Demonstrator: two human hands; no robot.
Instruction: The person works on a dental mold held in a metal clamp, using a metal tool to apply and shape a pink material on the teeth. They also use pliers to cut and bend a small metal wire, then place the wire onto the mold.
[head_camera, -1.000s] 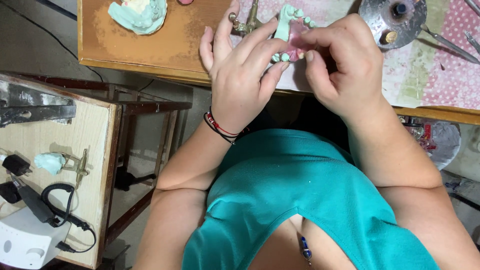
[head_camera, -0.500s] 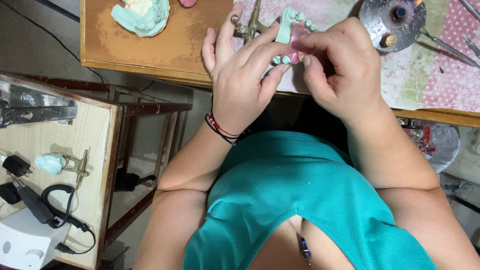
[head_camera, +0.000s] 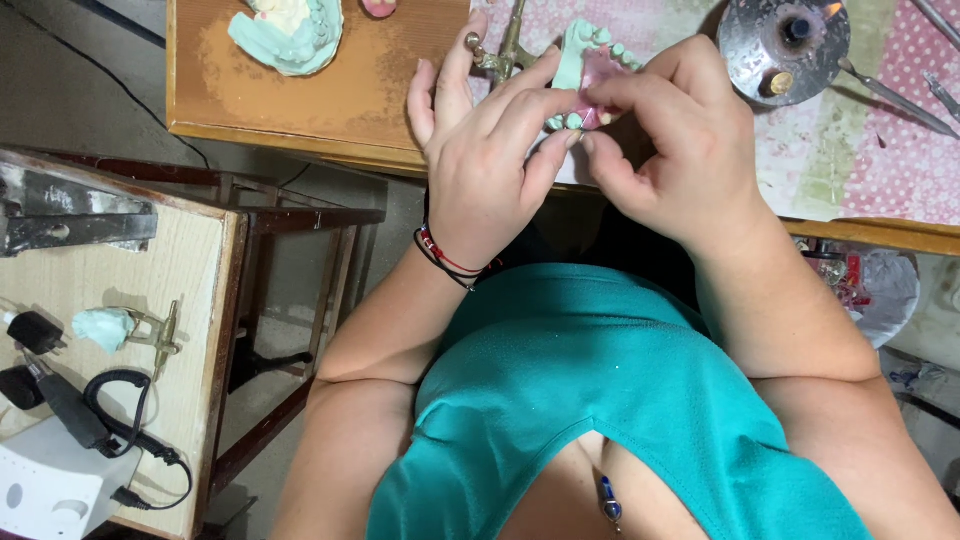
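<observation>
The dental cast (head_camera: 578, 62) is showing pale green with pink wax. The cloth (head_camera: 880, 150) is showing pink with white dots, beside the brown table (head_camera: 300, 105). The shirt (head_camera: 590, 400) is showing teal.

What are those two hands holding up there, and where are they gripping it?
A pale green dental cast with pink wax. The left hand and right hand pinch its near edge from either side with their fingertips.

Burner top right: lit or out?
Lit. A small orange flame shows at the rim of the round metal burner on the table.
</observation>
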